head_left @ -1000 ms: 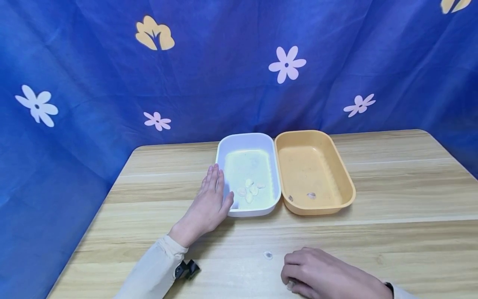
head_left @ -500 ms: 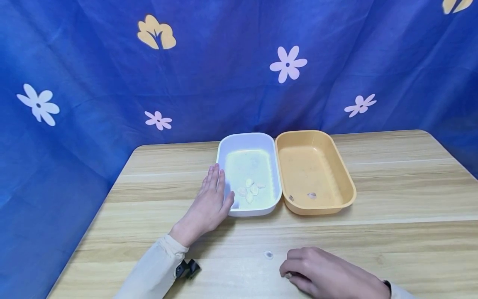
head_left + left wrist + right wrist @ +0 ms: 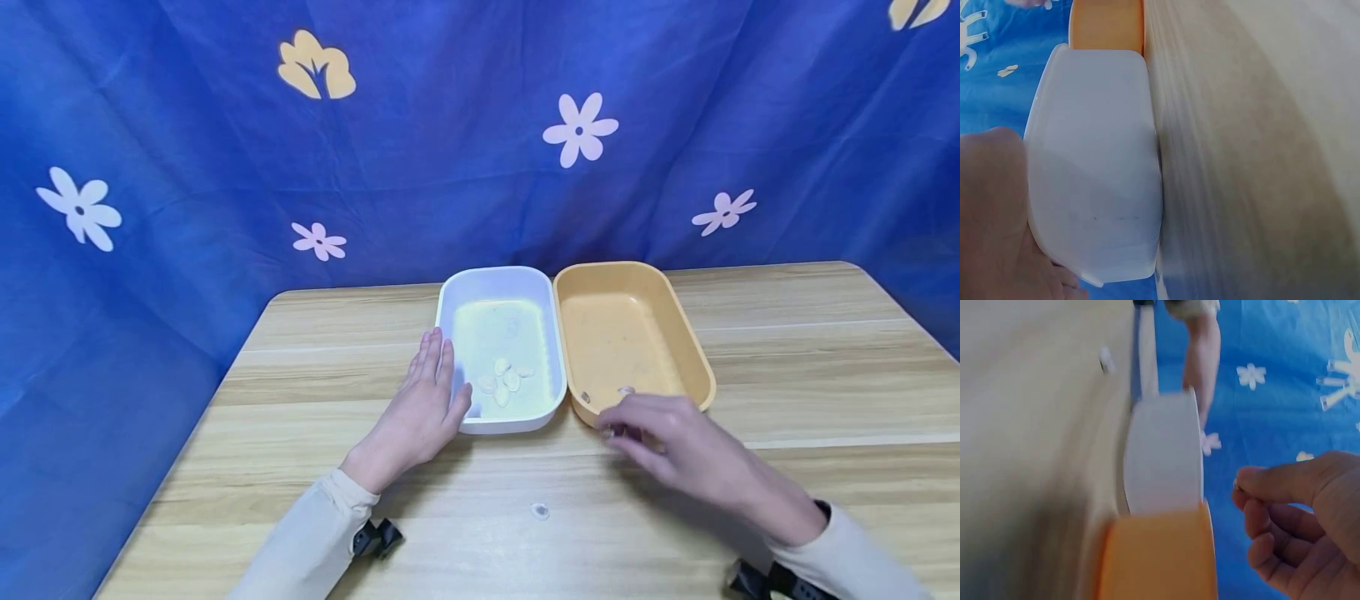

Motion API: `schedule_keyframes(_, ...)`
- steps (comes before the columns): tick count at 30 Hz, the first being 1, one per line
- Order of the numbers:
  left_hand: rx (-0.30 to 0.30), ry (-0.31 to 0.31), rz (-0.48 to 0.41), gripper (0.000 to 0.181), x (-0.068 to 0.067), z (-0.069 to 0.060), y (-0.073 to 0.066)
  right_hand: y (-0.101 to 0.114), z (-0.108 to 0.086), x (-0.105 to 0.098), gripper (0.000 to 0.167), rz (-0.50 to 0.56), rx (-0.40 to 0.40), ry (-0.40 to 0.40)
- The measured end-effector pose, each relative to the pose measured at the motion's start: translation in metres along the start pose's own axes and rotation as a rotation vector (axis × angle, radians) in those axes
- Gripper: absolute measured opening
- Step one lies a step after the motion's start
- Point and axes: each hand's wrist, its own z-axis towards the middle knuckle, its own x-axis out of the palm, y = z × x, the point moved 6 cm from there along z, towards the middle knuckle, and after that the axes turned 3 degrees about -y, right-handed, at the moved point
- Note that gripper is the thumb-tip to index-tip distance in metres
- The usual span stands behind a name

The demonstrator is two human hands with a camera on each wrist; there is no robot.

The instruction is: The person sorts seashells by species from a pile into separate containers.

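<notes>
My left hand [image 3: 422, 408] rests with straight fingers on the left rim of a white tray [image 3: 501, 426]. Several pale shells [image 3: 502, 385] lie inside that tray. Just at the near rim of the orange tray [image 3: 693, 354], my right hand [image 3: 686, 454] pinches a small shell [image 3: 1236, 484] between thumb and forefinger; little of it shows. Two darker pieces, likely shells, lie in the orange tray: one [image 3: 585, 397] at its near left corner, the other [image 3: 626, 390] partly behind the right hand. A single shell [image 3: 540, 511] lies on the table in front of the trays.
The two trays stand side by side, touching, on a wood-grain table [image 3: 810, 400]. Behind it hangs a blue cloth [image 3: 450, 167] with flower prints. Black wrist mounts [image 3: 377, 539] sit under both sleeves.
My right hand has lifted the small shell off the table and carried it forward to the orange tray's near rim. The left hand has stayed on the white tray.
</notes>
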Motion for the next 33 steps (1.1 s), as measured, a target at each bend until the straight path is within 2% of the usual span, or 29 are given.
schedule_keyframes(2, 0.003, -0.002, 0.002, 0.067, 0.0, 0.0, 0.0, -0.012, 0.005, -0.008, 0.028, -0.033, 0.043, -0.029)
schedule_keyframes(4, 0.004, -0.002, 0.002, 0.067, 0.0, 0.0, 0.0, -0.026, 0.01, -0.011, 0.028, -0.064, 0.111, -0.024)
schedule_keyframes(10, 0.002, -0.001, 0.008, 0.067, 0.002, -0.001, 0.001, -0.065, 0.018, -0.002, 0.015, -0.156, 0.305, 0.126)
schedule_keyframes(13, -0.003, 0.002, 0.011, 0.067, 0.002, -0.001, 0.002, -0.08, 0.019, 0.007, 0.011, -0.161, 0.346, 0.189)
schedule_keyframes(19, -0.003, 0.003, 0.007, 0.067, 0.003, -0.002, 0.002, -0.098, 0.02, 0.019, 0.013, -0.13, 0.398, 0.281)
schedule_keyframes(23, -0.002, 0.0, 0.004, 0.067, 0.003, -0.002, 0.001, -0.107, 0.019, 0.02, 0.011, -0.17, 0.488, 0.341)
schedule_keyframes(28, -0.005, -0.003, 0.001, 0.066, 0.003, -0.001, 0.001, -0.112, 0.018, 0.008, 0.02, -0.311, 0.615, 0.329)
schedule_keyframes(33, -0.006, -0.007, -0.001, 0.066, 0.002, 0.0, 0.001, -0.105, 0.018, -0.007, 0.025, -0.364, 0.628, 0.269)
